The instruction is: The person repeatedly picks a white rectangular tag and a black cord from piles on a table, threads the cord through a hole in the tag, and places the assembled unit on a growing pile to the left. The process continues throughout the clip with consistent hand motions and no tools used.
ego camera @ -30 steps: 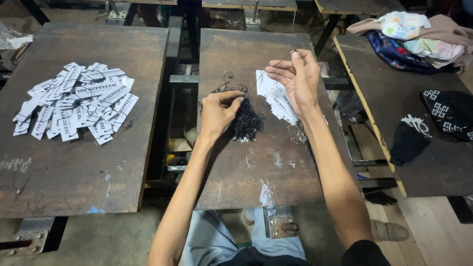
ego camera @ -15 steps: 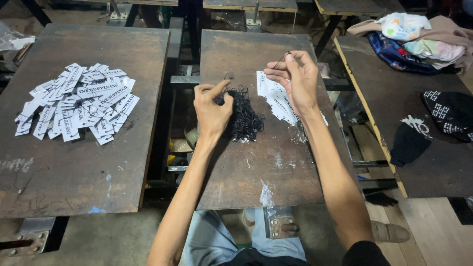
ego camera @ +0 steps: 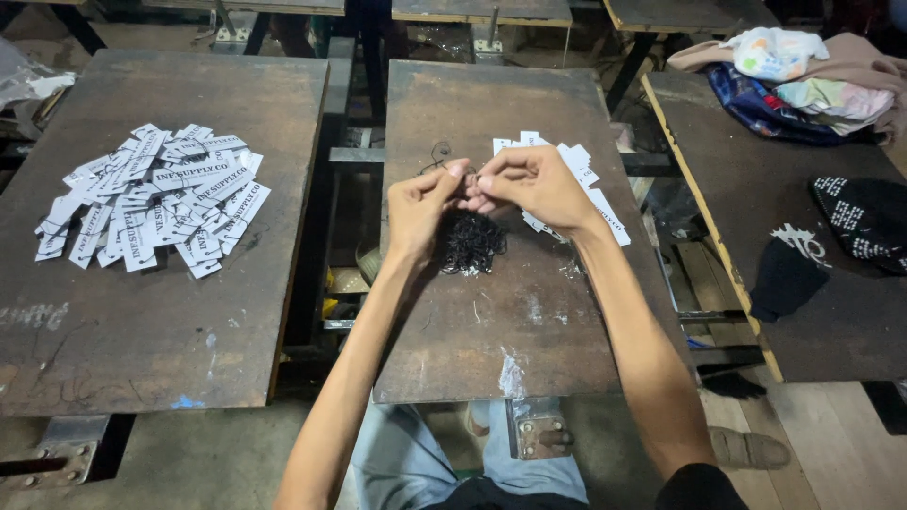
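Left hand (ego camera: 418, 203) and right hand (ego camera: 529, 184) are meeting fingertip to fingertip, pinching a thin black string loop (ego camera: 440, 154) above the tangled black pile (ego camera: 472, 243) on the middle board (ego camera: 491, 321). White rectangular tags (ego camera: 593, 194) are lying just beside the right hand; a larger heap of tags (ego camera: 151, 198) is sitting on the left board (ego camera: 142, 331)

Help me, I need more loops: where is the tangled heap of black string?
In the head view the tangled heap of black string lies on the middle dark board, just below both hands, left of the small white tags.

3 dark worn tables (ego camera: 142, 321) on metal frames, dim light.
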